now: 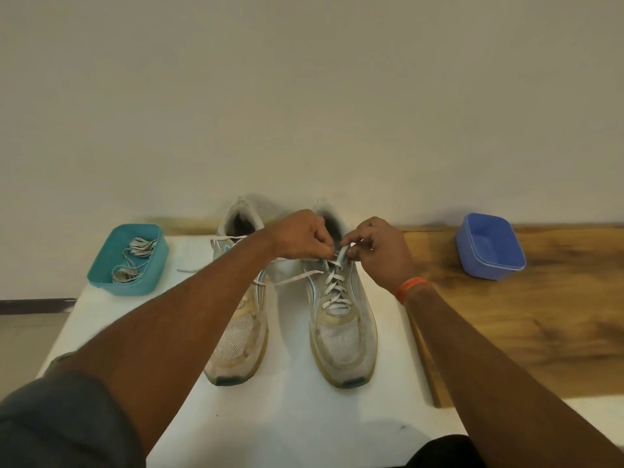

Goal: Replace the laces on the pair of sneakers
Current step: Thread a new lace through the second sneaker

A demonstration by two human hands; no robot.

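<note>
Two worn white sneakers with teal trim stand side by side on a white table [304, 417], toes toward me. The right sneaker [341, 336] carries a white lace [334, 288] crossed through its eyelets. Over its top eyelets my left hand [300, 236] pinches one lace end, and my right hand [378, 248] pinches a small loop of the same lace. A loose lace end trails left across the gap. My left forearm hides much of the left sneaker [236, 339]; its lace lies across the collar.
A teal tub [101, 268] at the table's far left holds two bundles of dirty old laces [135, 261]. A blue tub [489, 244], apparently empty, sits on the wooden surface [523, 332] to the right. A plain wall stands close behind the shoes.
</note>
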